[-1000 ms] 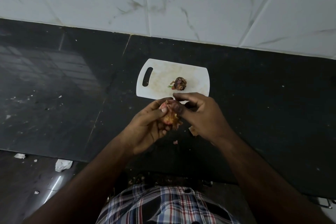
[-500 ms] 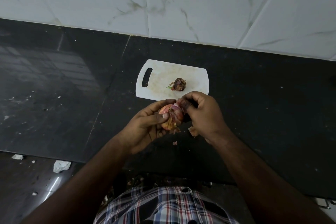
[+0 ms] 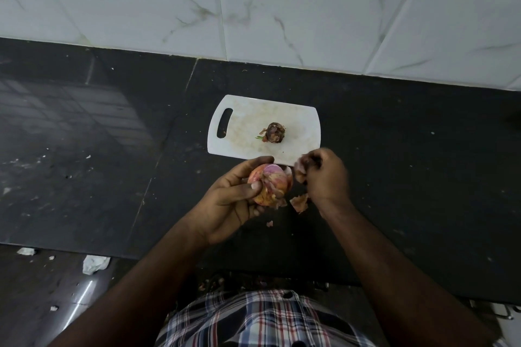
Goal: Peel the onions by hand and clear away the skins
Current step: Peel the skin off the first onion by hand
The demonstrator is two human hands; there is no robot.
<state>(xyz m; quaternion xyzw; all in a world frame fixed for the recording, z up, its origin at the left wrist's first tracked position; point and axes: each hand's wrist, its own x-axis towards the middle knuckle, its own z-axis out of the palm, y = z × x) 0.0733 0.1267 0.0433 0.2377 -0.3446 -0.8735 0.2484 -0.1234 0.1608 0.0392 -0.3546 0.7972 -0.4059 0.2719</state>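
The onion (image 3: 269, 184) is held above the near part of the dark tabletop (image 3: 408, 177), just short of the near edge of the white cutting board (image 3: 245, 121). It is cupped in the left hand (image 3: 231, 200), whose fingers (image 3: 260, 162) are clamped round it, the thumb pressed on its near face and a finger hooked over its top. Purple flesh is bared at the top of the bulb; papery orange skin is seen on its lower half, with ragged flaps hanging at about 5 o'clock.

The right hand (image 3: 324, 177) is set at 3 o'clock from the onion, just beside it and, as far as can be told, not touching it. Its fingers are pinched together on a torn strip of skin (image 3: 300, 167), which is blurred. This hand is the nearer to the loose flaps, so the next pull is judged to fall to it, leftward to reach the bulb and then down and away toward 5 o'clock. The onion's axis cannot be told for certain, since stem and root are hidden.

A second onion (image 3: 274, 132), dark and partly skinned, lies on the board at 12 o'clock from the hands. Loose scraps (image 3: 299, 203) lie on the tabletop between the wrists and are yet to be cleared.
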